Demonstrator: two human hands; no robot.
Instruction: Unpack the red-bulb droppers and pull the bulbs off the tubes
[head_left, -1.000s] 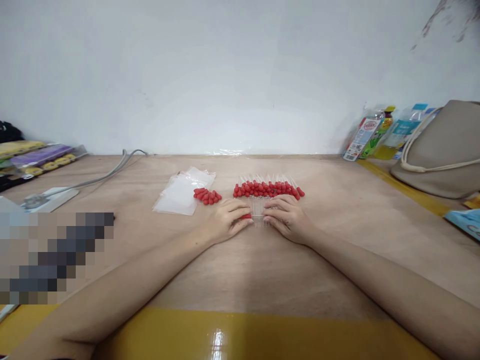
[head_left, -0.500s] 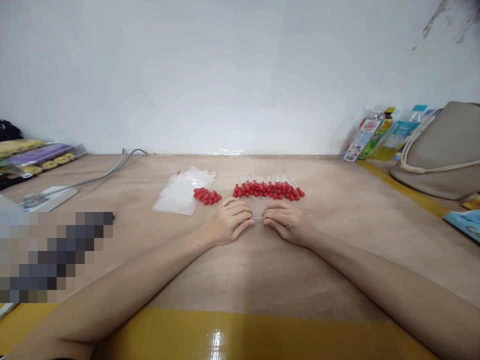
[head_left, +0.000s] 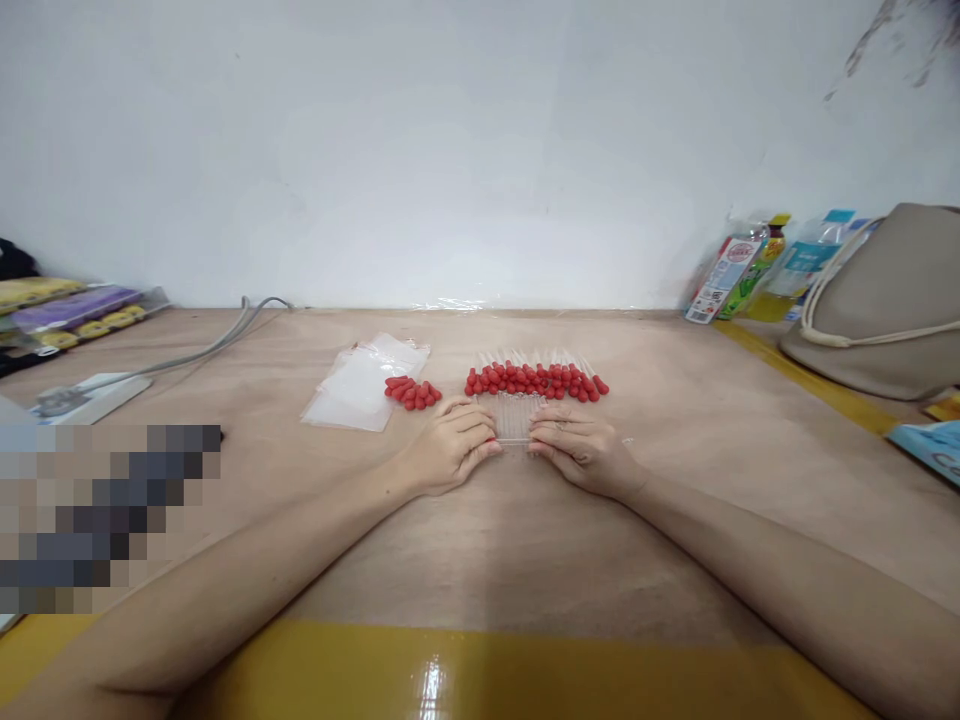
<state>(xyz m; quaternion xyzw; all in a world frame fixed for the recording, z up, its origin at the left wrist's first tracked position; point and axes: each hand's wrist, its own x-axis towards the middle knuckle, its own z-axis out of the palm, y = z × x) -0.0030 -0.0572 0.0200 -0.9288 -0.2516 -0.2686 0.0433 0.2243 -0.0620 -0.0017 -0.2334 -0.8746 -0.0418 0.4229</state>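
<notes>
hold the clear tube (head_left: 514, 441) level, just nearer than the row of tubes (head_left: 519, 415) on the desk (head_left: 450, 560), grasped by the fingers of the left hand (head_left: 456, 440) near a bit of red (head_left: 493, 436), and of the right hand (head_left: 583, 450) farther along. best push straight, gently, without bending. avoid jostling the red-bulbed heap (head_left: 536, 378) beyond, or the loose red bulbs (head_left: 412, 394) by the plastic bags (head_left: 356, 390).

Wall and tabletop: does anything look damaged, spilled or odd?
Dark streaks mark the wall at upper right, odd against its mostly pale surface. On the tabletop nothing looks spilled; the translucent sheets merely lie in an uneven stack.
</notes>
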